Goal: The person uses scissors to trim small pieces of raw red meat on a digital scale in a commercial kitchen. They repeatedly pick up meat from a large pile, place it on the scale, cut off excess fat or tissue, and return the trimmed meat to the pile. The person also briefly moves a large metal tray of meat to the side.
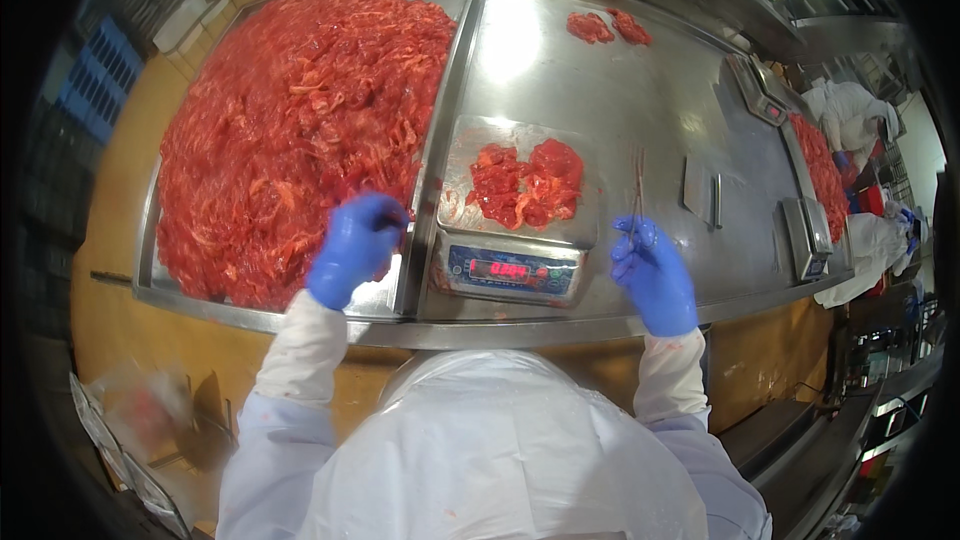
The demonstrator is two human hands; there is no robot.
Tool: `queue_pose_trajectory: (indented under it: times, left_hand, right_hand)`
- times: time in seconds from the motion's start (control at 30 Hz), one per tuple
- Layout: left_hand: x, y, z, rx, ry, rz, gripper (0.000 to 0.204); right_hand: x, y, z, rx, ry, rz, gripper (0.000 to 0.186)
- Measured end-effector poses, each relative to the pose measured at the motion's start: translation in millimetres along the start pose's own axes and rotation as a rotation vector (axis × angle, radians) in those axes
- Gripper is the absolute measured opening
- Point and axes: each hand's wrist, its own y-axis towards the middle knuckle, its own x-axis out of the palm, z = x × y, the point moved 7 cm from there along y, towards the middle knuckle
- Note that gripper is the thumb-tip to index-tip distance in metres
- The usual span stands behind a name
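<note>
Head view: a steel worktable is seen from above, with a large heap of raw red meat strips piled in the tray on the left. At the near edge of that heap the left hand, in a blue glove, is curled with its fingertips closed at the meat; whether a strip is actually pinched cannot be told. Just right of it a digital scale is set, its red display lit, and on its steel pan a small portion of meat is lying. The right hand, also gloved in blue, is held just beside the scale's right edge and is clenched around the lower end of thin tongs, which stand up and away from the fingers over the bare steel. Two small scraps of meat are left at the far side of the table. Further right, a second scale and another tray of meat are seen, with a person in white beyond them. White sleeves and a clear plastic apron fill the lower edge.
</note>
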Motion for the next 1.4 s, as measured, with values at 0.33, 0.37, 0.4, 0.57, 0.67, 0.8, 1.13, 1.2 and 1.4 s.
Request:
queue_pose_trajectory:
  times: [0.33, 0.37, 0.4, 0.57, 0.67, 0.8, 1.13, 1.2, 1.4]
  left_hand:
    - [-38, 37, -11, 0.132, 0.585, 0.198, 0.043]
    - [-21, 43, 3, 0.179, 0.532, 0.142, 0.043]
    - [-3, 52, 19, 0.224, 0.479, 0.086, 0.042]
    - [85, 103, 65, 0.562, 0.384, -0.229, 0.036]
    - [91, 112, 62, 0.541, 0.425, -0.23, 0.027]
    - [76, 91, 50, 0.44, 0.402, -0.171, 0.014]
    - [59, 54, 35, 0.344, 0.395, -0.096, 0.014]
    - [62, 62, 48, 0.434, 0.388, -0.061, 0.015]
    - [81, 85, 64, 0.468, 0.419, -0.128, 0.021]
  right_hand:
    - [27, 0, 0, -0.029, -0.119, -0.125, 0.037]
    - [35, -1, 6, -0.022, -0.155, -0.155, 0.035]
    - [44, -2, 12, -0.014, -0.191, -0.186, 0.034]
    - [101, -5, 82, 0.406, -0.452, -0.532, 0.031]
    - [89, 11, 81, 0.36, -0.319, -0.375, 0.033]
    - [62, 7, 77, 0.391, -0.197, -0.196, 0.031]
    - [92, 5, 83, 0.332, -0.252, -0.225, 0.039]
    - [104, -7, 83, 0.403, -0.293, -0.318, 0.039]
    - [95, 21, 81, 0.278, -0.169, -0.199, 0.041]
